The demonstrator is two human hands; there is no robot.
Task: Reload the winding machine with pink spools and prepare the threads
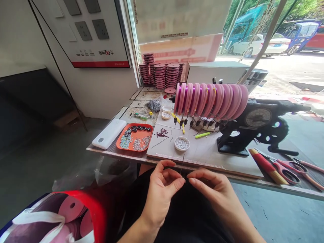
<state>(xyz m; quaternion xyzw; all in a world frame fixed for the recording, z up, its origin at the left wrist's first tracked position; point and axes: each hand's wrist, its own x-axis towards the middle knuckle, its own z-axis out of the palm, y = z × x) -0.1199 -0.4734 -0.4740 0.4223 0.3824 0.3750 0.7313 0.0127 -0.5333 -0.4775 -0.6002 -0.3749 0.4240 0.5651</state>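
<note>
Just in front of the table edge, my left hand (165,190) is closed in a pinch, thumb against fingertips. My right hand (215,189) also pinches, its fingertips close to the left ones. A very thin dark line shows near the left fingertips, but what either hand holds is too small to make out. Beyond the hands stands a small white bowl (182,150) of silvery-white bits. To its left lie dark red short pieces (162,133) and a few thin wires. An orange tray (117,145) holds black parts, pale green pieces and small metal bits.
A black hand-cranked winder (253,116) carries a row of pink spools (210,101). Scissors (290,170) and a red-handled tool (268,165) lie right. A white power bank-like box (109,134) sits left. Stacked spools (160,76) stand behind; a red bag (87,206) holds more below.
</note>
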